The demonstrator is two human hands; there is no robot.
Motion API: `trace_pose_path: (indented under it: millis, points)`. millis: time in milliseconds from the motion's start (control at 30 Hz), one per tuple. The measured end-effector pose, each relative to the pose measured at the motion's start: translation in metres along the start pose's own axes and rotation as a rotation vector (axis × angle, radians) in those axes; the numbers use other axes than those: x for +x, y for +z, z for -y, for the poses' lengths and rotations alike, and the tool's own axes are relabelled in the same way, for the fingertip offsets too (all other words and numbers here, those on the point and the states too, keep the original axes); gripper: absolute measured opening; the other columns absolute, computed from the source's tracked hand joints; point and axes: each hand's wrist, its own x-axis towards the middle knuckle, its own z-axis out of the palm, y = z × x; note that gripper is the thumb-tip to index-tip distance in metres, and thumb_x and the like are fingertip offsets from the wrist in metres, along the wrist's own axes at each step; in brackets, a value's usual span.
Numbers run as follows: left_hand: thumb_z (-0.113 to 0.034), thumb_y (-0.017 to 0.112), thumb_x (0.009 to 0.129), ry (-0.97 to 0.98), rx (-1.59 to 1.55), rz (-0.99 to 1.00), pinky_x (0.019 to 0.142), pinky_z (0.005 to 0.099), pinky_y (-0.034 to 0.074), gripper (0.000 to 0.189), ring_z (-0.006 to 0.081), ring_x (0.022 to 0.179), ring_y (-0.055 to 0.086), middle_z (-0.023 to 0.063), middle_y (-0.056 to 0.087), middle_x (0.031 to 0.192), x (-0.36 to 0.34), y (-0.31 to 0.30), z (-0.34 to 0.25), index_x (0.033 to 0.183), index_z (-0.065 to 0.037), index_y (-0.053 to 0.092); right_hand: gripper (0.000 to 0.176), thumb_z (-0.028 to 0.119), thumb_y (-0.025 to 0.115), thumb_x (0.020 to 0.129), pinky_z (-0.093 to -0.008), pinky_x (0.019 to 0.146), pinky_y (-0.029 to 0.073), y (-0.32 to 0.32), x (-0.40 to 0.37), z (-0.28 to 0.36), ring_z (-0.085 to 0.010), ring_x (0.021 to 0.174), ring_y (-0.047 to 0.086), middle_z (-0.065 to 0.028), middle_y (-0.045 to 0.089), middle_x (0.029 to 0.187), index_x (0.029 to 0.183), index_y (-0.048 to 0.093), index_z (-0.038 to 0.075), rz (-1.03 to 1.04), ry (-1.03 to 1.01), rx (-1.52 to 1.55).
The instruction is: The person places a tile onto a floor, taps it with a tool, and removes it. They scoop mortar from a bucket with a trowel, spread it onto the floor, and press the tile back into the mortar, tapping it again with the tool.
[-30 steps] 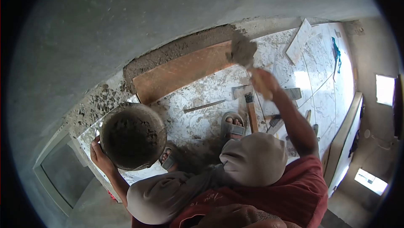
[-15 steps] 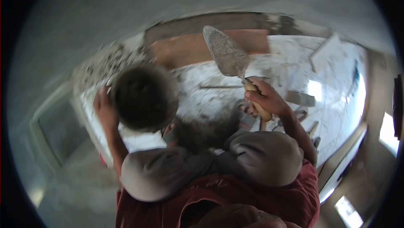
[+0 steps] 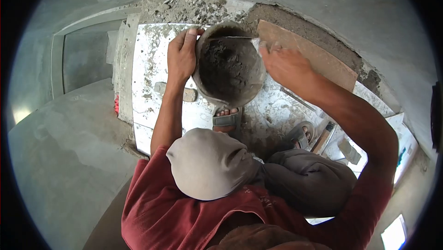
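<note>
A round grey bucket [image 3: 251,95] holds dark, wet-looking mortar [image 3: 226,65]. My left hand [image 3: 183,52] grips its left rim, thumb on top. At the right rim, my right hand [image 3: 286,65] is closed round the trowel [image 3: 233,37]. The trowel blade shows nearly edge-on as a thin line across the upper bucket, bright beside my fingers. Its handle is hidden in my hand. Beneath my left forearm lies a short object with a tan, rounded end [image 3: 189,95]; I cannot make out its kind.
A brown board [image 3: 309,49] leans along the wall behind the bucket. Rubble [image 3: 184,10] lies at the back left. My sandalled feet [image 3: 226,120] stand on the dusty white surface [image 3: 147,102], whose left edge drops away. A block [image 3: 349,151] lies at the right.
The view has turned, and the bucket is now in front of me, its mortar visible. My right hand has brought the trowel from over the board to the bucket.
</note>
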Motion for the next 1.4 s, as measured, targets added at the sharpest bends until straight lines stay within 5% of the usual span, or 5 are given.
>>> trace_pose_path:
  millis: [133, 333, 767, 1000, 1400]
  points:
    - [-0.029, 0.046, 0.096, 0.024, 0.029, -0.048, 0.064, 0.0257, 0.043, 0.035, 0.0106, 0.069, 0.053, 0.0035, 0.062, 0.075, -0.003, -0.001, 0.004, 0.095, 0.001, 0.065, 0.045, 0.013, 0.039, 0.09, -0.0481, 0.069, 0.05, 0.05, 0.008, 0.022, -0.0457, 0.078, 0.06, -0.0336, 0.058, 0.095, 0.123, 0.033, -0.015, 0.448, -0.022, 0.533]
    - [-0.028, 0.047, 0.096, 0.026, -0.109, -0.041, 0.059, 0.0222, 0.041, 0.035, 0.0071, 0.063, 0.05, 0.0025, 0.061, 0.07, -0.004, -0.014, 0.013, 0.094, 0.001, 0.065, 0.045, 0.013, 0.042, 0.088, -0.0504, 0.074, 0.049, 0.003, -0.025, 0.048, -0.0425, 0.08, 0.062, -0.0319, 0.06, 0.085, 0.123, 0.036, -0.015, 0.442, -0.08, 0.614]
    - [-0.028, 0.045, 0.097, -0.023, -0.004, -0.032, 0.063, 0.0249, 0.042, 0.036, 0.0091, 0.068, 0.051, 0.0024, 0.061, 0.074, -0.006, -0.023, 0.011, 0.096, 0.002, 0.064, 0.016, 0.009, 0.048, 0.083, -0.0377, 0.047, 0.052, 0.001, 0.01, 0.036, -0.0241, 0.059, 0.065, -0.0093, 0.063, 0.07, 0.087, 0.057, -0.004, -0.033, -0.192, 0.007]
    - [-0.027, 0.045, 0.097, 0.032, -0.065, -0.038, 0.063, 0.0222, 0.043, 0.035, 0.0077, 0.068, 0.052, 0.0043, 0.062, 0.077, -0.004, -0.021, 0.017, 0.095, 0.002, 0.064, 0.03, 0.004, 0.048, 0.082, -0.0401, 0.049, 0.052, 0.002, 0.0, 0.054, -0.0303, 0.061, 0.064, -0.0172, 0.061, 0.067, 0.107, 0.047, -0.012, 0.179, -0.23, 0.036]
    - [-0.028, 0.045, 0.096, -0.077, -0.124, -0.072, 0.061, 0.0245, 0.042, 0.037, 0.0089, 0.065, 0.05, 0.0036, 0.06, 0.072, 0.002, -0.011, 0.014, 0.095, 0.004, 0.064, 0.028, 0.006, 0.046, 0.085, -0.037, 0.044, 0.05, 0.005, 0.014, 0.033, -0.0271, 0.055, 0.064, -0.0181, 0.062, 0.077, 0.109, 0.048, -0.007, -0.257, -0.083, -0.182]
